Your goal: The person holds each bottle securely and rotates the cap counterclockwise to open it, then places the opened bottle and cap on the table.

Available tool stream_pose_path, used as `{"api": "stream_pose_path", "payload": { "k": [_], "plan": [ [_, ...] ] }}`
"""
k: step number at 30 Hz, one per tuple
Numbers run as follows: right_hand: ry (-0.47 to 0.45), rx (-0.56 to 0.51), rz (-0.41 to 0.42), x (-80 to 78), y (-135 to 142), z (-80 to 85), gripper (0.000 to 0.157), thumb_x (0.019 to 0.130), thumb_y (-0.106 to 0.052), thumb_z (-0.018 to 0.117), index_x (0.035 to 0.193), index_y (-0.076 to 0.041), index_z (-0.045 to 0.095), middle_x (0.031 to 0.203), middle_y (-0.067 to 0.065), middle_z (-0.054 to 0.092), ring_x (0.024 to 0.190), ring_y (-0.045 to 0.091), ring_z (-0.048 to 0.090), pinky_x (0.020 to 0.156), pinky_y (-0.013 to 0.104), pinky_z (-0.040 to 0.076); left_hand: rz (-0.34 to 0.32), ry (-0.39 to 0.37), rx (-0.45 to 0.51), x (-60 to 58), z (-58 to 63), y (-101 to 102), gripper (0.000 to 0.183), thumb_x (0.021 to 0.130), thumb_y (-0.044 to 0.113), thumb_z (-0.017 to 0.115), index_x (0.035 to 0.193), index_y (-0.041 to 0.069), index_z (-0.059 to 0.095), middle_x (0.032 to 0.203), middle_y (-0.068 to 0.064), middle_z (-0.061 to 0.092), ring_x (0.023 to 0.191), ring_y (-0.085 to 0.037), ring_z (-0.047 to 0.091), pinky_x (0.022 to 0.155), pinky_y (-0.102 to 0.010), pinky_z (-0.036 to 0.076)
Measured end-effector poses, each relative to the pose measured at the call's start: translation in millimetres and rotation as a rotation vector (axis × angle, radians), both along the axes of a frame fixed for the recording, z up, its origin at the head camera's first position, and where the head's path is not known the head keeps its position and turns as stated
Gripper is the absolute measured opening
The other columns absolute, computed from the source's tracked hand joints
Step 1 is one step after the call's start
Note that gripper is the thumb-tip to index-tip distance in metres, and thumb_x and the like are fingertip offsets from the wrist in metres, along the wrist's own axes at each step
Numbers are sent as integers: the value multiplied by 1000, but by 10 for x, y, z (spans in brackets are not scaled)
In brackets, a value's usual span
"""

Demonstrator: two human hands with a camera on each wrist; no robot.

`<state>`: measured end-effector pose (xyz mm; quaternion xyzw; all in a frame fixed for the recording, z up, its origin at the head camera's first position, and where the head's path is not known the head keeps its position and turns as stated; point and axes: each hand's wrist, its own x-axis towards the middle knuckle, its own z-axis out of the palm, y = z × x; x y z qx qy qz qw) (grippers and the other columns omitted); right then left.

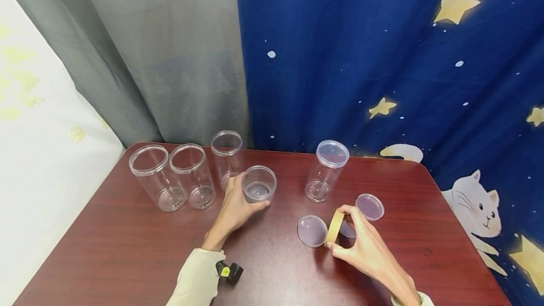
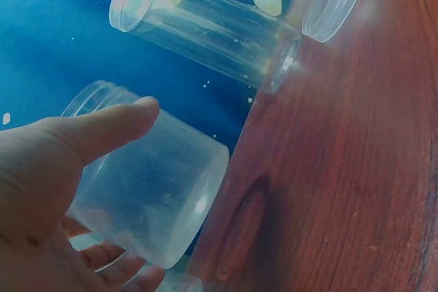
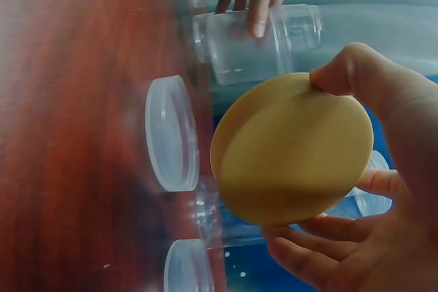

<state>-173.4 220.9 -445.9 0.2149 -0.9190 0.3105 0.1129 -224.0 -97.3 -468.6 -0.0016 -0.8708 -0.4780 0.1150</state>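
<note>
My left hand (image 1: pixel 238 204) grips a short translucent plastic jar (image 1: pixel 259 184) by its side. In the left wrist view the thumb lies along the jar's near wall and the fingers curl beneath; its threaded mouth has no lid on it. At the right, my right hand (image 1: pixel 367 247) pinches a round yellow screw lid (image 1: pixel 334 227) by its rim, thumb on one edge and fingers on the other. The right wrist view shows the lid's flat yellow face (image 3: pixel 294 155) and ribbed edge. The lid is tilted up on its side, beside a clear lid (image 1: pixel 312 231) on the table.
Three tall clear jars without lids, the leftmost jar (image 1: pixel 155 178), the middle jar (image 1: pixel 193 176) and the back jar (image 1: pixel 227 157), stand at left. A tall lidded jar (image 1: pixel 326 171) stands right of centre. Another clear lid (image 1: pixel 369 207) lies right; a third is partly hidden behind the right hand.
</note>
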Motion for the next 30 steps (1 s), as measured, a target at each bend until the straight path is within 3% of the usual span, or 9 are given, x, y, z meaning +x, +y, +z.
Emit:
{"api": "stream_pose_path", "payload": {
  "k": [5,10,13,17,20,24,30],
  "plan": [
    [34,50,20,52,48,-64,76,61,-27,93,124,-17,52,108,-13,54,98,14,56,89,8,36,38,4,3,-23,-14,-2,94,64,23,93,141,-2,44,130,-26,47,120,-38,49,101,-51,41],
    [22,63,19,96,79,-111,75,61,-26,92,124,-13,53,112,-12,54,102,13,54,93,5,32,55,-19,-5,-31,-20,-5,94,66,25,92,141,-1,43,135,-25,49,124,-39,49,104,-52,41],
    [-17,67,-13,141,103,-147,73,62,-26,92,122,-15,51,110,-12,54,100,11,55,90,8,37,70,-32,-8,-30,-22,-10,92,67,25,91,141,-1,43,135,-25,50,124,-40,50,104,-52,40],
    [-58,56,-38,198,134,-211,71,63,-25,91,120,-16,49,108,-10,55,93,9,57,82,24,50,92,-43,-20,-30,-22,-19,91,67,23,91,140,-3,43,134,-25,52,123,-40,52,103,-52,41],
    [-76,38,-36,225,154,-258,78,64,-23,90,128,-12,48,113,-5,58,90,9,57,78,31,53,104,-49,-31,-37,-21,-22,91,67,23,90,140,-3,42,134,-25,52,123,-40,52,103,-52,41],
    [-102,27,-17,236,183,-290,88,66,-23,90,140,-8,45,122,1,58,91,8,57,77,29,53,119,-63,-35,-53,-23,-16,92,68,24,90,141,-2,41,134,-24,51,123,-40,52,103,-51,41],
    [-155,34,-2,244,251,-255,85,66,-23,90,139,-7,49,124,-1,59,96,8,56,82,27,53,139,-75,-33,-67,-39,-10,93,68,23,90,141,-3,40,136,-25,51,122,-41,52,102,-52,41]
  ]
}}
